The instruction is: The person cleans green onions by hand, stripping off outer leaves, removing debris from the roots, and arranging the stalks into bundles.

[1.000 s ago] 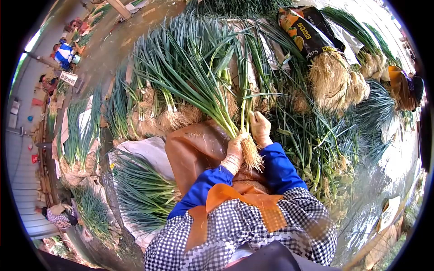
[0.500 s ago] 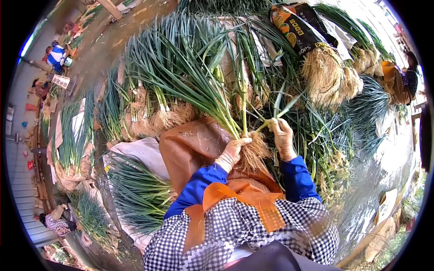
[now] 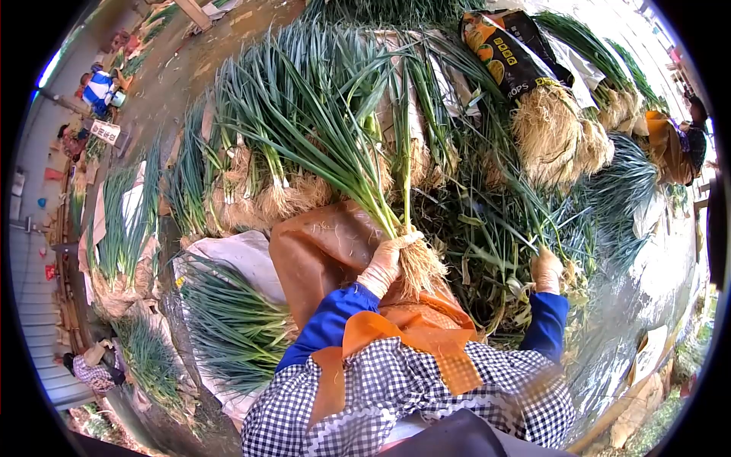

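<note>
My left hand [image 3: 387, 263] is closed around a bunch of green onions [image 3: 365, 179], just above their pale, stringy roots [image 3: 421, 268]. The long green leaves fan up and to the left, and one thin stalk stands upright beside them. Off to the right, my right hand [image 3: 546, 268] is over a heap of loose leaves [image 3: 499, 263]. Its fingers look pinched on a pale stripped leaf [image 3: 521, 236] that trails up to the left; blur softens the detail.
An orange-brown apron [image 3: 320, 244] covers my lap. Rows of green onions [image 3: 266, 114] lie ahead, and another pile [image 3: 228, 327] rests at the left. A black printed bag [image 3: 514, 53] lies over a rooted bundle [image 3: 552, 133]. Other people [image 3: 99, 91] sit at the far left.
My right hand has moved right and down, away from the bunch, to the leaf heap. Pale leaves beside the bunch have come away. My left hand keeps its grip, almost unmoved.
</note>
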The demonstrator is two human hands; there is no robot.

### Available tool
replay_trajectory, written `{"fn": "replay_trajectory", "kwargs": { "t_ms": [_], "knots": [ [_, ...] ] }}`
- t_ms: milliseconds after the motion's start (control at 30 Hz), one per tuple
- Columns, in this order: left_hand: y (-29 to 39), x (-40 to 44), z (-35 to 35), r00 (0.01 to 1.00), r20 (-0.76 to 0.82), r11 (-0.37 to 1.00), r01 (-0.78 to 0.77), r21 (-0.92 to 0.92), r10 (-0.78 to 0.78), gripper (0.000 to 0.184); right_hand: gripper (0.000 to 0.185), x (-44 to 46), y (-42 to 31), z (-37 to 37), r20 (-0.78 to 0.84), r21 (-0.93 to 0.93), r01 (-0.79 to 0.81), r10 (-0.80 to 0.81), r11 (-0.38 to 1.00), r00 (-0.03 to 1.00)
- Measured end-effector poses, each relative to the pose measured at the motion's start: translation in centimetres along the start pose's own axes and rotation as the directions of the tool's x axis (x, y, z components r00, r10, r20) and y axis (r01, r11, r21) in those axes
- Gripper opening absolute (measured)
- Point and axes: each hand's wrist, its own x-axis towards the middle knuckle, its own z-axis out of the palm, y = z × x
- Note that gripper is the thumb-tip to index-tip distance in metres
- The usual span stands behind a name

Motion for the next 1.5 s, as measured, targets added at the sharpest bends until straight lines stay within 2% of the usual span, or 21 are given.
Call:
{"fn": "replay_trajectory", "kwargs": {
  "t_ms": [100,133,200,333,500,567,633,733,800,833,867,900,967,1033,1067,1133,1167,1200,1233,1300,1500],
  "knots": [
    [-0.5,-0.3,-0.1,0.997,-0.056,0.998,0.060,0.035,-0.058,0.016,0.032,-2.5,-10.1,-1.1,-0.311,0.505,0.466,-0.350,0.727,0.883],
    [-0.4,-0.5,0.1,0.996,-0.074,0.998,0.047,0.044,-0.043,0.016,0.037,-3.8,-14.3,-3.2,-0.022,0.803,0.269,-0.424,0.533,0.905],
    [-0.3,-1.5,1.4,0.989,-0.145,0.992,-0.015,0.122,0.033,0.014,0.038,-1.4,-20.2,-1.2,0.089,0.982,0.046,-0.656,0.186,0.749],
    [-0.1,-1.8,0.2,0.994,0.050,0.988,0.106,-0.115,-0.101,0.014,0.040,3.2,-28.1,3.7,0.068,0.792,-0.540,-0.839,-0.284,0.540],
    [-0.2,-2.8,1.4,0.981,-0.172,0.993,-0.075,0.093,0.090,0.019,0.038,0.0,-30.4,3.0,-0.153,0.927,-0.029,-0.447,-0.375,0.881],
    [-0.8,-2.5,1.0,0.963,-0.211,0.978,-0.137,0.157,0.169,0.016,0.042,-0.1,-30.6,4.3,0.016,0.902,-0.147,-0.309,-0.406,0.951],
    [-1.0,-2.0,0.5,0.966,-0.209,0.984,-0.130,0.123,0.154,0.016,0.040,-1.0,-29.7,5.0,0.173,0.737,-0.430,-0.470,-0.521,0.865],
    [-1.0,-1.5,-0.2,0.973,-0.185,0.989,-0.126,0.076,0.138,0.015,0.033,-1.2,-29.1,6.5,0.276,0.763,-0.530,-0.555,-0.370,0.785],
    [-0.8,-1.6,-0.4,0.967,-0.187,0.981,-0.150,0.120,0.171,0.016,0.030,-2.6,-27.3,6.3,0.118,0.956,-0.256,-0.613,-0.142,0.781],
    [-0.3,-1.6,0.0,0.968,-0.184,0.981,-0.151,0.121,0.171,0.016,0.029,-1.2,-25.2,9.2,0.072,0.994,-0.110,-0.716,-0.006,0.694],
    [0.5,-1.8,0.7,0.967,-0.166,0.981,-0.188,0.047,0.193,0.016,0.029,-1.1,-22.2,11.1,0.031,0.846,0.362,-0.714,0.391,0.699],
    [1.1,-1.9,0.9,0.965,-0.152,0.975,-0.222,-0.031,0.215,0.015,0.029,-1.2,-18.7,12.6,0.000,0.356,0.681,-0.729,0.639,0.684],
    [1.8,-2.2,0.7,0.972,-0.134,0.981,-0.190,0.028,0.192,0.014,0.033,-0.3,-11.9,12.7,0.306,-0.062,0.869,-0.820,0.490,0.484],
    [0.9,-1.9,0.8,0.958,-0.191,0.975,-0.199,0.104,0.216,0.014,0.038,1.0,-11.6,9.7,0.373,-0.085,0.630,-0.562,0.772,0.738],
    [0.6,-1.8,1.0,0.953,-0.208,0.971,-0.192,0.140,0.219,0.014,0.040,-0.6,-13.7,5.4,0.120,0.094,0.553,-0.561,0.828,0.819],
    [0.0,-1.5,1.3,0.948,-0.208,0.961,-0.201,0.192,0.240,0.022,0.036,-0.3,-18.0,3.4,-0.300,0.670,0.577,-0.541,0.467,0.786],
    [-0.3,-1.1,1.1,0.947,-0.205,0.958,-0.209,0.195,0.248,0.022,0.036,-0.6,-20.7,2.3,-0.167,0.959,0.264,-0.546,0.103,0.821],
    [-0.8,-0.6,0.6,0.925,-0.197,0.925,-0.268,0.269,0.325,0.027,0.037,-0.8,-22.3,0.5,-0.037,0.989,0.118,-0.628,0.089,0.778],
    [-1.0,-0.4,0.4,0.898,-0.187,0.883,-0.321,0.342,0.398,0.031,0.041,-0.5,-24.1,0.6,-0.044,0.972,0.179,-0.634,0.150,0.772],
    [-1.1,-1.3,2.6,0.790,-0.165,0.742,-0.451,0.496,0.590,0.033,0.046,-2.1,-26.1,-1.6,-0.231,0.487,0.584,-0.550,0.649,0.803],
    [-1.2,-1.0,1.8,0.811,-0.233,0.579,-0.152,0.801,0.536,0.023,0.037,-1.1,-26.4,1.3,-0.473,0.069,0.647,-0.546,0.760,0.692]
  ]
}}
